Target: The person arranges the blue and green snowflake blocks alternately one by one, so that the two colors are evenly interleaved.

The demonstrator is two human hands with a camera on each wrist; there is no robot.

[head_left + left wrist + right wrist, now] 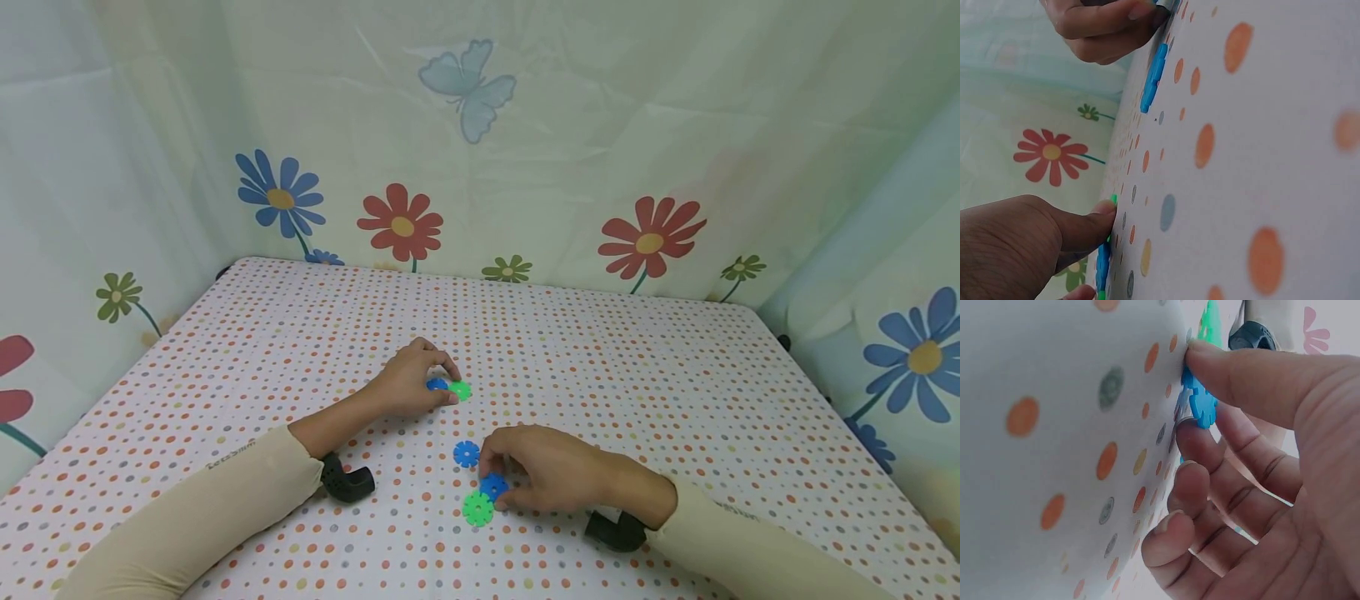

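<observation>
Cream fabric sleeves point(210, 508) lead to my right hand point(555, 468), fingers pinching a notched blue plastic disc point(494, 487), and left hand point(408, 382), pinching a similar green disc point(462, 390): probably light, stiff, best rim-held.

White table point(600, 367) with lots of orange, gray and yellow dots, one blue wheel point(467, 454) lying alone, green wheel point(478, 508) touching another blue wheel point(494, 487) nearer the front, third blue wheel point(437, 384) beside second green wheel point(462, 390) farther back.
</observation>
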